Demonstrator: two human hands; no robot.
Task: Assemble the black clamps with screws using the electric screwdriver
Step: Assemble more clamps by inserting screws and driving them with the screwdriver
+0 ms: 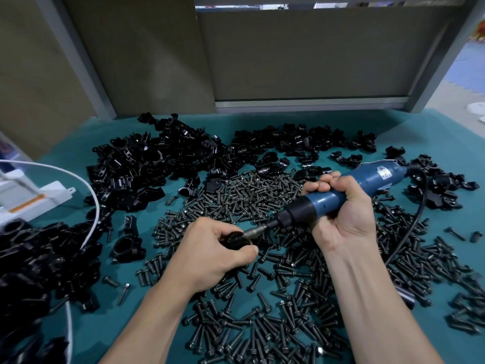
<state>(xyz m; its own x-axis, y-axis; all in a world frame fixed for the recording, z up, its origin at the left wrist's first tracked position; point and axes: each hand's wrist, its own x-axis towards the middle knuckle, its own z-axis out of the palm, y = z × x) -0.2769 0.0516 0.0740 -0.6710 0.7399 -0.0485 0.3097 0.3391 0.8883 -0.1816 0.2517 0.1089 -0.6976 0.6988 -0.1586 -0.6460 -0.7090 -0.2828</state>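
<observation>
Two grips: left hand [217, 248] pinches black clamp [235, 239], right hand [341, 206] clasps screwdriver [319, 203] tipped against it.

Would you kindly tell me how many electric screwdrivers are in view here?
1. The blue electric screwdriver is held in the right hand, its bit against the black clamp that the left hand grips. No other shows, though the piles might hide one.

A teal table [433, 132] runs back to tan panels [301, 53] set in a grey metal frame [78, 61]. At its left edge sits a white plastic unit [31, 198] with an orange stripe. A white cable [97, 214] arcs just beside it.
</observation>
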